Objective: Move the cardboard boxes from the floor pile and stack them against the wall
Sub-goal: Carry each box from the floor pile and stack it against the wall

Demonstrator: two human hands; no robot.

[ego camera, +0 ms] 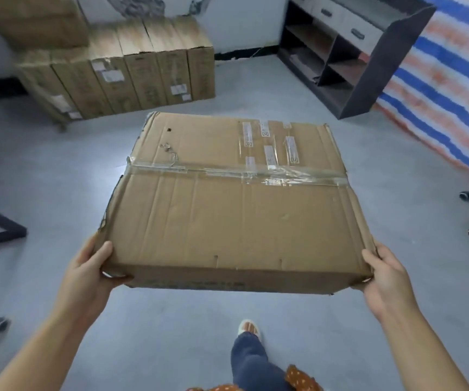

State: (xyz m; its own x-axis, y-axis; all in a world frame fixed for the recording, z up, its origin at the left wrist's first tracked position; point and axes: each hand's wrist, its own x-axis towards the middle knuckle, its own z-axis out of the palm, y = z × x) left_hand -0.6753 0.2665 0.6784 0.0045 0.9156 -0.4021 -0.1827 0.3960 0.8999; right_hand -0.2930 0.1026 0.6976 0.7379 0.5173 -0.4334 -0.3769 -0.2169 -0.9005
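You hold a flat cardboard box (227, 204) level above the grey floor (58, 193), its taped seam up. Your left hand (92, 269) grips the near left corner, your right hand (382, 272) the near right. A row of upright boxes (131, 77) stands ahead against the wall; a dark shelf unit (368, 88) stands to their right.

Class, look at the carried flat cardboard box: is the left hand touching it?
Touching. The head view shows the left hand gripping the flat cardboard box at its near left corner, thumb on top.
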